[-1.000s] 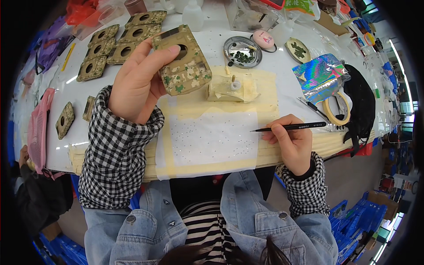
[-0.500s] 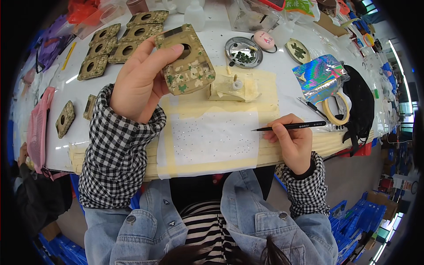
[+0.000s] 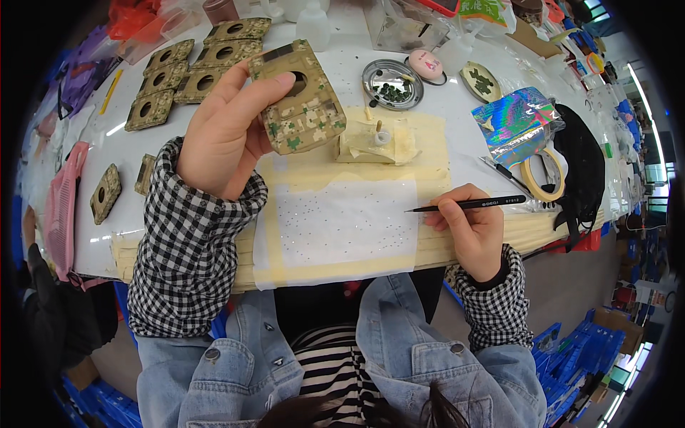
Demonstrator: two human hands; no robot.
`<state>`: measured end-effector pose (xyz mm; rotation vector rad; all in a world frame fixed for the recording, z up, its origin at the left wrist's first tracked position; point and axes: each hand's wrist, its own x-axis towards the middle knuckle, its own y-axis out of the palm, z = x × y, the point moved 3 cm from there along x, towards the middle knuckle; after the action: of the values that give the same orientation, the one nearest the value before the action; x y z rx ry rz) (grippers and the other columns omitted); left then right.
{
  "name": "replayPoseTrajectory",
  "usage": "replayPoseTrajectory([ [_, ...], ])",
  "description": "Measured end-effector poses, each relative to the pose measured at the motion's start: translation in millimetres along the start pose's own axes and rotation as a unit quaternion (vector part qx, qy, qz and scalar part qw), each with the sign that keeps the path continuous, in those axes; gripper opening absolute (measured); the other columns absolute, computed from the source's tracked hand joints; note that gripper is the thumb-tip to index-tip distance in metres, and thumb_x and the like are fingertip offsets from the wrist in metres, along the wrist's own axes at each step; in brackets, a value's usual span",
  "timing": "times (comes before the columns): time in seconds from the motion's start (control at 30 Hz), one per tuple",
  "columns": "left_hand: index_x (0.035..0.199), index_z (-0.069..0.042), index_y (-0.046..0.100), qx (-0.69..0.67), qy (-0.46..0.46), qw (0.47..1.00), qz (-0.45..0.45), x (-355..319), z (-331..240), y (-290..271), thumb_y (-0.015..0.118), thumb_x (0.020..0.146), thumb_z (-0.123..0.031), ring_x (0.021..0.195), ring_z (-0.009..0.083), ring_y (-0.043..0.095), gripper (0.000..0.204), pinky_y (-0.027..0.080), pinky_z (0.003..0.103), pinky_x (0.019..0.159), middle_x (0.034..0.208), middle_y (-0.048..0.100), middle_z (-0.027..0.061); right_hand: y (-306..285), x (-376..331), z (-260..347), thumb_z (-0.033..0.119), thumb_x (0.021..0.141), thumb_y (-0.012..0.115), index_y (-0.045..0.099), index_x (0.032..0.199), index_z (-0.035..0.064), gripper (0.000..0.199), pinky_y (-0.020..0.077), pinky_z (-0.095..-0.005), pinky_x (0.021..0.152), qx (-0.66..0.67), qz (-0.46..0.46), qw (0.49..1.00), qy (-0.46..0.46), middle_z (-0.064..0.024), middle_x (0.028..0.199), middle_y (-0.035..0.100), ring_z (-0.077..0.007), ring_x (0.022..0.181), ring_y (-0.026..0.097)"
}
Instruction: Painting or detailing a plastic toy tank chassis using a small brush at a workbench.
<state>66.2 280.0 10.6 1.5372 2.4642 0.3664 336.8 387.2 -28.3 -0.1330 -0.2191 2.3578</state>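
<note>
My left hand (image 3: 221, 135) grips a camouflage-painted model tank hull (image 3: 303, 107) by its edge, thumb at the round hole in its top. It is held up and tilted above the table's left middle. In my right hand (image 3: 471, 225) are slim black tweezers (image 3: 485, 203), their fine tip pointing left over the right edge of a white sheet (image 3: 342, 250). Many tiny specks lie scattered on that sheet, which is edged with yellow tape. Just behind it stands a tape-wrapped block (image 3: 357, 146) with a small whitish cup on top.
Several similar camouflage hulls (image 3: 158, 80) lie at the back left, with two more pieces nearer me. A round metal dish (image 3: 367, 68) holds dark green bits. At right are a tape roll (image 3: 531, 178), an iridescent bag (image 3: 517, 121) and a black cloth bag (image 3: 581, 157).
My left hand and the hull have shifted very slightly to the left. My right hand with the tweezers is nearly still. A person at the far left edge has moved a little.
</note>
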Motion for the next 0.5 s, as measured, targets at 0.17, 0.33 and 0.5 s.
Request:
replayPoseTrajectory([
  [0.17,0.131,0.005,0.035,0.003,-0.004,1.000,0.004,0.0,-0.5,-0.1,0.047,0.095,-0.015,0.108,0.0225,0.061,0.043,0.053,0.031,0.089,0.118,0.058,0.0204,0.4,-0.1,0.2,0.010,0.092,0.058,0.060,0.092,-0.0042,0.015,0.0472,-0.0194,0.061,0.001,-0.001,1.000,0.001,-0.0073,0.078,0.065,-0.0100,0.070,0.062],
  [0.33,0.130,0.004,0.035,-0.004,-0.002,1.000,-0.003,-1.0,-0.8,0.5,0.049,0.094,-0.016,0.108,0.0226,0.060,0.044,0.052,0.032,0.089,0.118,0.058,0.0194,1.2,0.0,0.3,0.010,0.092,0.058,0.060,0.091,-0.0041,0.015,0.0471,-0.0193,0.061,0.000,-0.003,1.000,-0.001,-0.0074,0.078,0.065,-0.0098,0.070,0.062],
  [0.5,0.131,0.005,0.035,-0.009,-0.002,1.000,-0.006,-1.3,-1.1,1.3,0.050,0.094,-0.015,0.109,0.0234,0.060,0.045,0.052,0.032,0.090,0.118,0.057,0.0186,0.5,-0.4,-0.5,0.010,0.092,0.058,0.060,0.091,-0.0042,0.015,0.0471,-0.0194,0.061,0.000,-0.001,1.000,-0.002,-0.0074,0.078,0.065,-0.0097,0.070,0.062],
])
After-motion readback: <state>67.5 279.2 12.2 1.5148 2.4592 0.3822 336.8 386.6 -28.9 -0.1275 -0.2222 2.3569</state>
